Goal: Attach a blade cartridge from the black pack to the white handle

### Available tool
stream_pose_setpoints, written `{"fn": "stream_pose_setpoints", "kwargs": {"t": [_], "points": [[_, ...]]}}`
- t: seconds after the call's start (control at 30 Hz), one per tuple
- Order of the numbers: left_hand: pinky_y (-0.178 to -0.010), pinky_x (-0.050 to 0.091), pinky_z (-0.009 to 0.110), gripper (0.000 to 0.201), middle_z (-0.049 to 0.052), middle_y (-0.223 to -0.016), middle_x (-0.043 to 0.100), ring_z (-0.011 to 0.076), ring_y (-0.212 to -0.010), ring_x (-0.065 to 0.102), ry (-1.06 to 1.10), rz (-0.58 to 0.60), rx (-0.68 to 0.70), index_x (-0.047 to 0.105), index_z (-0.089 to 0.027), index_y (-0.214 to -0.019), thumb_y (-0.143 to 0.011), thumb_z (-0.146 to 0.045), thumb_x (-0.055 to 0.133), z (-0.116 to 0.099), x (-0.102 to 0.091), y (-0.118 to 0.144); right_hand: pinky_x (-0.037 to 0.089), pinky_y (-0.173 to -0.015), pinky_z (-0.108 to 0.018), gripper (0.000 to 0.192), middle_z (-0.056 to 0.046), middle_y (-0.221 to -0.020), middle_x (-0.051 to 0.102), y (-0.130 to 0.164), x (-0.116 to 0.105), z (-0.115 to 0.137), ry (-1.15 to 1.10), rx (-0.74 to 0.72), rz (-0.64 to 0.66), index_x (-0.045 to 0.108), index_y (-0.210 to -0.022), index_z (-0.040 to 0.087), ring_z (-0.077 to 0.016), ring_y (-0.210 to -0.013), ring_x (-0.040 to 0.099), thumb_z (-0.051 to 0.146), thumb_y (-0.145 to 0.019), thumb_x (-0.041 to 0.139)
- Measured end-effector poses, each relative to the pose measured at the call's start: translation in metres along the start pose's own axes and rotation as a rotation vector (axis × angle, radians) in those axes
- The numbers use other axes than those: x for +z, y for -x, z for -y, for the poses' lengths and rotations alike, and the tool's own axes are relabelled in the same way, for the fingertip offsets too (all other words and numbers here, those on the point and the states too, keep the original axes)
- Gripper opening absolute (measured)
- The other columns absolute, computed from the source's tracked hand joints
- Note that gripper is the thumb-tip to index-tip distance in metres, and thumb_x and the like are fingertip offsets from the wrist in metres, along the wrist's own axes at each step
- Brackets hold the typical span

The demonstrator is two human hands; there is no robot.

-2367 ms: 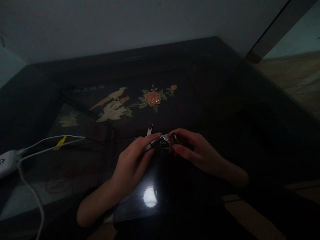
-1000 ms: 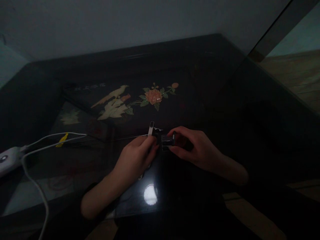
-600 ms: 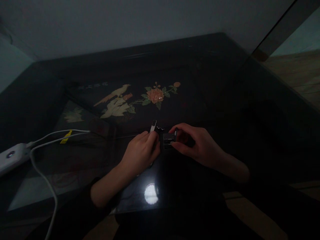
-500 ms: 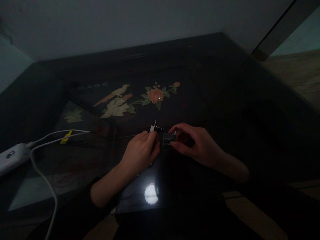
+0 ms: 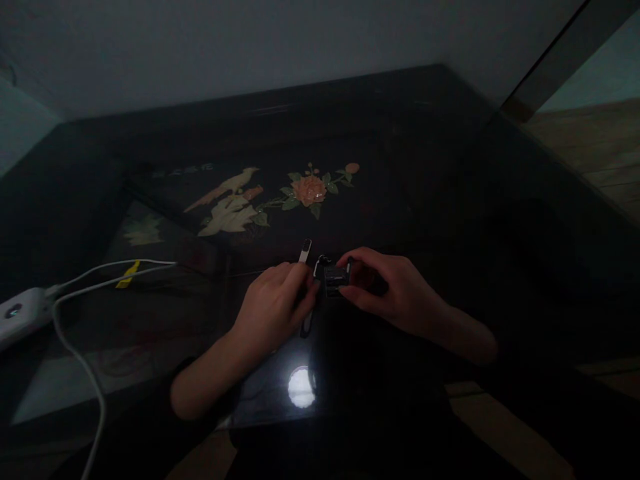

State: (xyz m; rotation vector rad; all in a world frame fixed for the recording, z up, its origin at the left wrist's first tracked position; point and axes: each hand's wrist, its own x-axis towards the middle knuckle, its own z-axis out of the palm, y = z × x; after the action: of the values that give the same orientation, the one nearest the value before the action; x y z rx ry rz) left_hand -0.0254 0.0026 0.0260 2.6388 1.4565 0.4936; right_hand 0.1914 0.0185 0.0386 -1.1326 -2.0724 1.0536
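At the frame's lower centre, the left hand (image 5: 275,297) pinches apparently one slim silvery tool (image 5: 305,252); the right hand (image 5: 400,290), grip narrow, holds one small dark block (image 5: 335,275).

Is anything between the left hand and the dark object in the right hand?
Yes, a small shiny piece shows between the left hand and the dark object, at the gap's far end; whether it blocks anything is unclear.

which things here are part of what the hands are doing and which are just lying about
With the hands:
small dark block, held in the right hand
slim pale strip, partly hidden by the left hand

Just lying about:
white power unit
white cable
yellow tag on the cable
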Motion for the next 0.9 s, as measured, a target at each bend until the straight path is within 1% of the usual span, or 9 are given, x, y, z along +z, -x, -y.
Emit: {"fn": "stream_pose_setpoints", "kwargs": {"t": [0.07,0.1,0.17,0.23,0.33,0.47,0.67,0.8,0.9], "points": [[-0.061,0.045,0.028,0.002,0.002,-0.076,0.063,0.0173,-0.068,0.060,0.077,-0.114,0.077,0.053,-0.019,-0.090,-0.091,-0.020,0.052,-0.001,-0.004,0.002,0.043,-0.062,-0.026,0.027,-0.001,-0.079,0.065,0.000,0.001,0.001,0.005,0.005,0.013,0.060,-0.100,0.018,-0.0152,-0.068,0.060,0.041,-0.086,0.061],[-0.062,0.045,0.028,0.004,0.002,-0.078,0.065,0.0171,-0.070,0.061,0.115,-0.170,0.123,0.054,-0.019,-0.094,-0.090,-0.019,0.055,-0.003,-0.005,0.003,0.043,-0.062,-0.026,0.027,-0.001,-0.078,0.065,0.000,0.001,0.001,0.004,0.010,0.025,0.060,-0.100,0.017,-0.0152,-0.067,0.060,0.040,-0.086,0.062],[-0.065,0.047,0.028,0.015,0.003,-0.084,0.069,0.0164,-0.075,0.064,0.177,-0.267,0.209,0.054,-0.018,-0.101,-0.088,-0.017,0.061,-0.007,-0.007,0.006,0.042,-0.060,-0.026,0.027,-0.001,-0.075,0.063,0.001,0.003,0.003,-0.009,0.021,0.059,0.061,-0.098,0.017,-0.0149,-0.065,0.058,0.041,-0.085,0.062],[-0.069,0.048,0.027,0.025,0.003,-0.089,0.072,0.0157,-0.079,0.067,0.222,-0.318,0.262,0.055,-0.018,-0.106,-0.085,-0.014,0.067,-0.011,-0.006,0.008,0.040,-0.058,-0.025,0.027,0.000,-0.072,0.061,0.002,0.005,0.005,-0.028,0.021,0.104,0.062,-0.097,0.016,-0.0144,-0.063,0.057,0.041,-0.085,0.063],[-0.069,0.049,0.029,0.031,0.004,-0.092,0.073,0.0160,-0.078,0.068,0.267,-0.327,0.303,0.057,-0.020,-0.110,-0.082,-0.010,0.069,-0.013,-0.004,0.013,0.038,-0.055,-0.024,0.026,0.001,-0.069,0.059,0.002,0.008,0.007,-0.056,0.024,0.181,0.062,-0.096,0.016,-0.0131,-0.060,0.054,0.040,-0.086,0.062],[-0.068,0.049,0.031,0.031,0.005,-0.091,0.073,0.0169,-0.076,0.068,0.320,-0.316,0.344,0.060,-0.019,-0.111,-0.082,-0.010,0.068,-0.011,-0.002,0.017,0.036,-0.052,-0.023,0.023,0.002,-0.066,0.057,0.004,0.011,0.009,-0.111,0.049,0.244,0.063,-0.092,0.016,-0.0117,-0.056,0.051,0.038,-0.086,0.062],[-0.068,0.051,0.030,0.022,0.006,-0.091,0.072,0.0165,-0.078,0.068,0.336,-0.312,0.360,0.061,-0.016,-0.105,-0.084,-0.013,0.067,-0.012,-0.008,0.015,0.038,-0.052,-0.022,0.025,0.003,-0.067,0.057,0.006,0.012,0.010,-0.220,0.045,0.264,0.063,-0.095,0.015,-0.0108,-0.057,0.052,0.036,-0.084,0.066],[-0.065,0.052,0.029,0.014,0.006,-0.087,0.072,0.0155,-0.076,0.066,0.339,-0.343,0.390,0.062,-0.015,-0.101,-0.086,-0.013,0.064,-0.013,-0.010,0.012,0.039,-0.053,-0.021,0.026,0.004,-0.067,0.057,0.006,0.012,0.009,-0.235,0.018,0.264,0.063,-0.097,0.014,-0.0103,-0.058,0.053,0.034,-0.083,0.069],[-0.065,0.052,0.028,0.014,0.005,-0.086,0.071,0.0147,-0.075,0.066,0.391,-0.350,0.361,0.063,-0.016,-0.098,-0.085,-0.011,0.065,-0.015,-0.013,0.010,0.040,-0.053,-0.021,0.031,0.004,-0.068,0.058,0.006,0.012,0.006,-0.244,0.003,0.261,0.063,-0.101,0.014,-0.0107,-0.059,0.055,0.035,-0.081,0.073]]}}
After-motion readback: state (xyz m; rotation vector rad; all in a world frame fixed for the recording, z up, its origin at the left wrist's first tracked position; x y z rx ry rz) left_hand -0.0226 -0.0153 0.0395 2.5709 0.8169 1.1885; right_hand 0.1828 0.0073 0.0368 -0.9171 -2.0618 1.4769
